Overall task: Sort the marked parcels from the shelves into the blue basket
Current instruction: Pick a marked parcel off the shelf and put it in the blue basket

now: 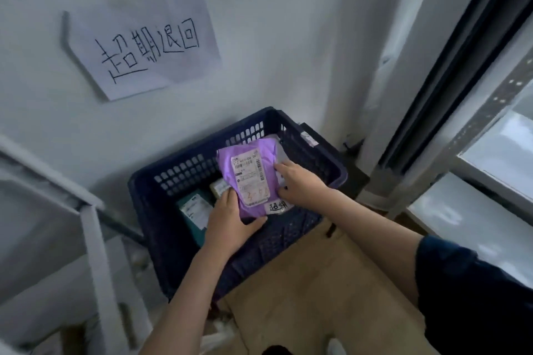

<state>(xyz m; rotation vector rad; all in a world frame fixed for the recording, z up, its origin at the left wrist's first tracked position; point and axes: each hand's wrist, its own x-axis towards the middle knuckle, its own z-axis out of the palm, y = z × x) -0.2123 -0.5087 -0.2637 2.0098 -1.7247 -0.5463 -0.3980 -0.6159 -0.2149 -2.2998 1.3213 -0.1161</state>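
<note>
- Purple poly-mailer parcel (250,179): probably soft, light, slippery; held over the blue basket (331,166).
- Left hand (230,219) pinches its near-left corner.
- Right hand (297,180) curls round the opposite edge.

The purple parcel (250,179) looks like smooth, slightly glossy plastic film bearing a matt paper label (250,180). The blue basket (336,171) is perforated plastic. The wall sign (144,49) seems plain paper.

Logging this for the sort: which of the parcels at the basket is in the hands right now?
The purple parcel, held over the blue basket by the left hand and right hand; the others lie inside.
</note>
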